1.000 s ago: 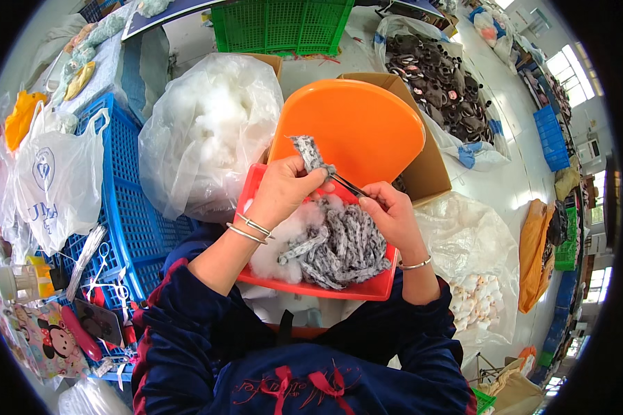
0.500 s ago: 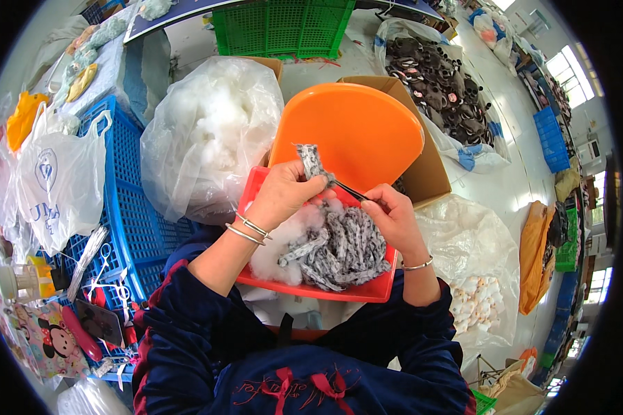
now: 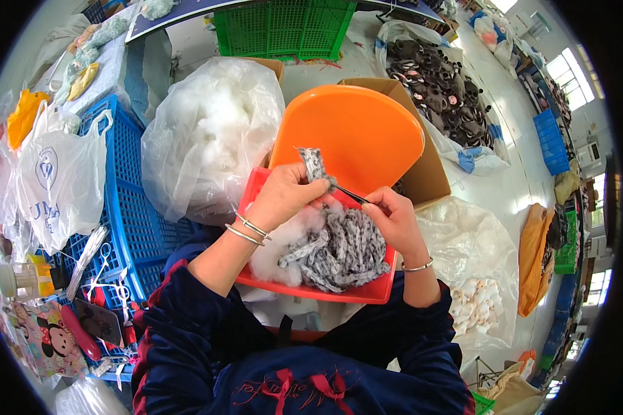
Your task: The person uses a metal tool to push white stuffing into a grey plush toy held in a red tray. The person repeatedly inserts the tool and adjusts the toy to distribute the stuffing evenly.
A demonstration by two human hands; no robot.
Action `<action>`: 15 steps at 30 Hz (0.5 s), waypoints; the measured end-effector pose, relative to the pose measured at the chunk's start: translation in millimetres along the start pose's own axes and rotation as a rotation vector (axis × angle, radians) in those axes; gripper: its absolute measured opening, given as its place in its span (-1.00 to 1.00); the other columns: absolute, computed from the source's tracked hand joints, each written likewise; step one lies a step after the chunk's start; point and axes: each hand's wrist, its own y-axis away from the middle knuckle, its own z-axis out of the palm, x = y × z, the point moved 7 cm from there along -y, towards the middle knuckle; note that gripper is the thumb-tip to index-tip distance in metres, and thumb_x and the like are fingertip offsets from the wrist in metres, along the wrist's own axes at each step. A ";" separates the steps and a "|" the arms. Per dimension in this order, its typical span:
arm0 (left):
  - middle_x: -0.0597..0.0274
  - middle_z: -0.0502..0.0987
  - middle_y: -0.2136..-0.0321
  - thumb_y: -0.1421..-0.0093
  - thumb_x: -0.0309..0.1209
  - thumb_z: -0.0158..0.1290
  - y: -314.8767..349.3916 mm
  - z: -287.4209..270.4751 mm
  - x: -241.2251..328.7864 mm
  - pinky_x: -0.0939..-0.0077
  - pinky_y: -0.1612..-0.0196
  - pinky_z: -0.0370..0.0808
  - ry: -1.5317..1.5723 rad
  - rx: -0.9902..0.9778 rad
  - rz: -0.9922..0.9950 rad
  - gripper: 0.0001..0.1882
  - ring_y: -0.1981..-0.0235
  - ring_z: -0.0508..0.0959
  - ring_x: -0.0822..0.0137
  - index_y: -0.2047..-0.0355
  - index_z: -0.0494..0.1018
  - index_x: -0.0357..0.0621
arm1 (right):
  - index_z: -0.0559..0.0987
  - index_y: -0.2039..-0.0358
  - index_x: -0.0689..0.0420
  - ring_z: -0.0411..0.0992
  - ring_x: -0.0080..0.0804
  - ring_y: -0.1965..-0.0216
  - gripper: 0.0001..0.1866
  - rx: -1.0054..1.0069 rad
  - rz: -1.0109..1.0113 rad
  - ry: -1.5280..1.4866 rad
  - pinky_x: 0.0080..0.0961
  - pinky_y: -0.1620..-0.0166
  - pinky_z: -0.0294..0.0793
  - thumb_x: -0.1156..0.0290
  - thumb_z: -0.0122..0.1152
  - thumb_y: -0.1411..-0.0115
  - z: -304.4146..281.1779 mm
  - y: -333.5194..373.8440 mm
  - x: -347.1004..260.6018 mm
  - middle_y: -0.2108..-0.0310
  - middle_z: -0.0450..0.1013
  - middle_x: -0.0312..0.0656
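My left hand [image 3: 289,195] is closed on a small grey-and-white plush strip [image 3: 313,163], whose upper end sticks up past my fingers. Between thumb and fingers my right hand [image 3: 392,213] grips a thin dark metal tool [image 3: 350,194]; its tip meets the strip at my left fingertips, and whether it goes inside is hidden. Just below both hands, a red plastic tray [image 3: 370,296] sits at my lap. It holds a heap of similar grey-and-white plush pieces [image 3: 353,249] and, to their left, loose white stuffing [image 3: 277,259].
Beyond the tray stands an orange stool [image 3: 356,128] before a cardboard box [image 3: 429,173]. A clear bag of stuffing [image 3: 214,131] lies far left, beside a blue crate [image 3: 142,228] hung with scissors [image 3: 122,294]. Bags of white pieces [image 3: 477,304] and dark pieces [image 3: 436,83] lie right.
Hardly anything differs. The plush strip's upper end sits very slightly lower, and both hands keep their hold in nearly the same place.
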 end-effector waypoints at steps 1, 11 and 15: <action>0.24 0.64 0.48 -0.21 -0.35 0.12 0.0 -0.4 -0.1 0.78 0.44 0.44 -0.019 -0.001 -0.004 -0.82 0.51 0.57 0.60 0.30 0.57 -0.23 | 0.49 0.35 0.29 0.32 -0.70 0.51 -0.89 0.002 -0.007 0.010 -0.69 0.43 0.34 0.53 0.23 -0.18 -0.4 -0.1 -0.7 0.52 0.43 -0.30; 0.33 0.60 0.55 -0.17 -0.34 0.15 -1.3 -9.8 -0.4 0.75 0.46 0.42 -0.124 -0.001 0.029 -0.82 0.55 0.52 0.64 0.39 0.58 -0.21 | 0.50 0.36 0.29 0.27 -0.71 0.56 -0.89 0.002 -0.040 0.078 -0.69 0.49 0.27 0.53 0.24 -0.16 -5.3 1.4 -5.4 0.56 0.40 -0.32; 0.30 0.56 0.53 -0.20 -0.38 0.14 1.3 -6.3 7.3 0.67 0.41 0.51 -0.142 -0.033 0.006 -0.82 0.53 0.52 0.56 0.42 0.53 -0.28 | 0.51 0.36 0.28 0.24 -0.74 0.56 -0.90 -0.007 -0.023 0.047 -0.71 0.49 0.24 0.53 0.23 -0.17 -5.5 3.2 -4.0 0.56 0.38 -0.37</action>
